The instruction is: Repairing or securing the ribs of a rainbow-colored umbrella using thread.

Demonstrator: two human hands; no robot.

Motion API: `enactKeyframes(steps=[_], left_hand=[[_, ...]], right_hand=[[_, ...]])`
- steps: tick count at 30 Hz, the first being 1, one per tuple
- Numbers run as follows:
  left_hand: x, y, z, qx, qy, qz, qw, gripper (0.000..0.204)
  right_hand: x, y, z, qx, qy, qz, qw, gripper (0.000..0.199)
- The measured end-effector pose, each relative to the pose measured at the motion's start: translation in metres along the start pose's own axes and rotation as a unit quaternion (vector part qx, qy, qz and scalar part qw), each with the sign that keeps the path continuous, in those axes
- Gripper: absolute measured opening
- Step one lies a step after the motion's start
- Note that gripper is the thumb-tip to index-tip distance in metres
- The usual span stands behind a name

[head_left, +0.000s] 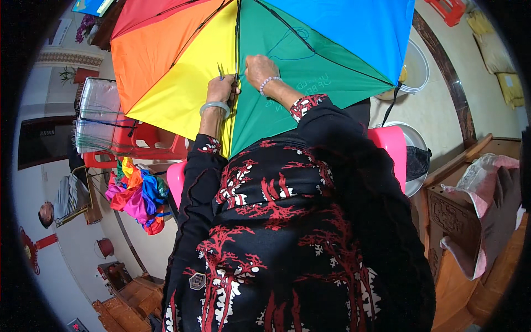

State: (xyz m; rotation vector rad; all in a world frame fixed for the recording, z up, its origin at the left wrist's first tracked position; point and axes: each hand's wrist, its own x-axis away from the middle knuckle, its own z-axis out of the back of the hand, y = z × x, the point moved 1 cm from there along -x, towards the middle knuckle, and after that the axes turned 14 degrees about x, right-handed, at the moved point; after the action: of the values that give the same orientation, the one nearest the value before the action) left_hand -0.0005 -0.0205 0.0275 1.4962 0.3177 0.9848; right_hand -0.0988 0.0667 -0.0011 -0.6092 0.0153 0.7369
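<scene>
While the open rainbow umbrella (287,61) is spread upside-down ahead of the seated person, its inner ribs and panels are seen from above. The left hand (222,88), ringed at the wrist by a pale bangle (214,108), is closed around small metal scissors (221,71) just beside the central black rib (238,39), where the yellow and green panels meet. The right hand (260,69), with a beaded bracelet (267,84) at the wrist, is pressed on the green panel, its fingers curled together at the same rib; whether anything is pinched there cannot be told. A loop of blue thread (296,47) lies on the green panel beyond it. A bundle of folded coloured fabric (138,193) is seen low on the left, near a red plastic stool (152,141), and a pink chair back (390,144) shows behind the right sleeve
</scene>
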Motion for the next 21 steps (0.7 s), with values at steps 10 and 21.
enactKeyframes(steps=[10, 21], left_hand=[[-0.0026, -0.0016, -0.0002, 0.0, -0.001, -0.006, 1.0, 0.019], [-0.0063, -0.005, 0.0031, 0.015, -0.009, -0.006, 1.0, 0.019]], right_hand=[[0.0026, -0.0022, 0.0022, 0.029, -0.048, 0.033, 0.998, 0.012], [0.0061, -0.0068, 0.0072, 0.055, -0.099, 0.063, 0.992, 0.011]])
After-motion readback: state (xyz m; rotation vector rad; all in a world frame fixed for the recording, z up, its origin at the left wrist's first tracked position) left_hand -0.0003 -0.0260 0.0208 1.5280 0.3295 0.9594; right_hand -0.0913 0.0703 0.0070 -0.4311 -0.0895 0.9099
